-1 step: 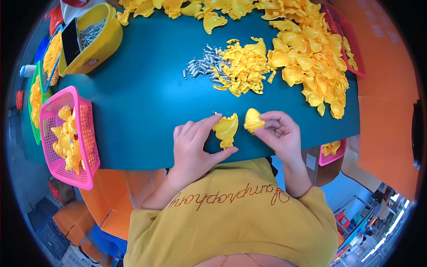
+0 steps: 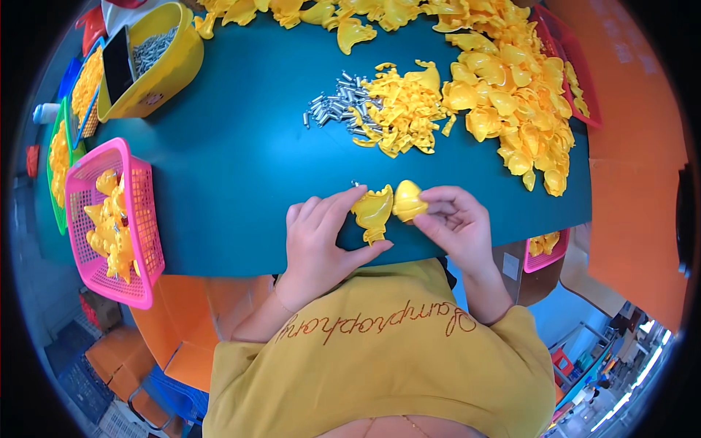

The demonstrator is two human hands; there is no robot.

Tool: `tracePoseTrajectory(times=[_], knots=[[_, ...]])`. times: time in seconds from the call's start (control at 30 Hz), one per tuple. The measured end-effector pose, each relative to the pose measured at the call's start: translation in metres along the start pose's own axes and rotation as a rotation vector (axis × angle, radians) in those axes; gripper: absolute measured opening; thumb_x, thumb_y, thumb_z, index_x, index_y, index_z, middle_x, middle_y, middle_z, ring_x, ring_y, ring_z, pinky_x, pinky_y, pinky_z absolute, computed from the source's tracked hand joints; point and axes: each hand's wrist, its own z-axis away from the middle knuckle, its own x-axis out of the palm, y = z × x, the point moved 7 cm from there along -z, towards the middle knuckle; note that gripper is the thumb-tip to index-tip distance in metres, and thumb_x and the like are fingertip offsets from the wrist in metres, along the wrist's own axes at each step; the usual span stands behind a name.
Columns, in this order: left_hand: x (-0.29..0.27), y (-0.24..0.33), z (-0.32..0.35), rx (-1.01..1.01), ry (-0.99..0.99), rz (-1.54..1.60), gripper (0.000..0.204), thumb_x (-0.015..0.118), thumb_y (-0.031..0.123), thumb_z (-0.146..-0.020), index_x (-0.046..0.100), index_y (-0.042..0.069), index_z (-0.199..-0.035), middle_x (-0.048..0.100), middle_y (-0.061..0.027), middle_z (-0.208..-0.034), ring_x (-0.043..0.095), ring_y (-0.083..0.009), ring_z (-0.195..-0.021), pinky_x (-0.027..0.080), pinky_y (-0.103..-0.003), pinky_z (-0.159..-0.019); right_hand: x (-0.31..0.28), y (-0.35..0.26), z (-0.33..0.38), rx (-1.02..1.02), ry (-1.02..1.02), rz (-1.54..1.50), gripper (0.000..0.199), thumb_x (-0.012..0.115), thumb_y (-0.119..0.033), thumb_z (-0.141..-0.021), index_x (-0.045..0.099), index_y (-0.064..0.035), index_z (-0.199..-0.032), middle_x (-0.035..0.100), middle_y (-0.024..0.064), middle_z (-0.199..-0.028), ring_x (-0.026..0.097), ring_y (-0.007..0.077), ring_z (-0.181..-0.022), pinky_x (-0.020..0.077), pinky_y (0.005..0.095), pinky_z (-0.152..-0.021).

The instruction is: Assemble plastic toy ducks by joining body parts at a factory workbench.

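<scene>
Between the thumb and forefinger of my left hand (image 2: 315,232) is a yellow plastic shell half (image 2: 375,212), its hollow side facing up at the front of the table. A small metal bit (image 2: 355,184) shows by the tip of that forefinger. My right hand (image 2: 461,225) pinches a glossy, rounded yellow plastic cap-like piece (image 2: 407,198) by its right side. This piece is right beside the upper right edge of the shell half; whether the two touch I cannot tell. The other fingers of my right hand are curled.
Beyond my hands lie a heap of small yellow parts (image 2: 405,109) and metal pins (image 2: 337,102). A large pile of yellow shells (image 2: 511,95) covers the far right. At left stand a pink basket (image 2: 152,219) of yellow figures and a yellow tub (image 2: 186,62) with metal pins and a phone (image 2: 119,64).
My right hand has moved left, bringing the rounded yellow piece close to the shell half. The left hand stays almost where it was.
</scene>
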Motion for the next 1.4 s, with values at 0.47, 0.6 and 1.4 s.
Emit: tracePoseTrajectory(times=[0.47,0.6,1.4], knots=[[0.000,-0.006,0.002,-0.037,0.006,0.033,0.075,0.096,0.031,-0.065,0.067,0.015,-0.132,0.071,0.0000,-0.112,0.065,-0.0187,-0.091,0.043,-0.035,-0.087,0.043,0.008,-0.005,-0.142,-0.192,0.347,0.018,0.075,0.000,-0.093,0.073,0.0000,-0.111,0.074,0.0112,-0.105,0.073,0.0187,-0.092,0.0576,0.0294,-0.081],[-0.001,-0.005,0.001,-0.028,0.011,0.041,0.074,0.096,0.033,-0.066,0.067,0.015,-0.132,0.072,0.0005,-0.108,0.064,-0.0184,-0.090,0.042,-0.035,-0.085,0.043,0.013,-0.006,-0.054,-0.257,0.400,0.022,0.070,0.006,-0.095,0.069,0.0034,-0.117,0.069,0.0120,-0.114,0.069,0.0160,-0.102,0.0578,0.0287,-0.087],[-0.001,-0.006,0.000,-0.011,0.032,0.050,0.073,0.094,0.037,-0.068,0.067,0.015,-0.132,0.072,0.0015,-0.103,0.064,-0.0160,-0.084,0.040,-0.035,-0.078,0.062,-0.020,-0.011,-0.366,-0.339,0.678,0.018,0.071,0.004,-0.094,0.072,0.0015,-0.112,0.073,0.0101,-0.107,0.069,0.0144,-0.094,0.0571,0.0274,-0.079]])
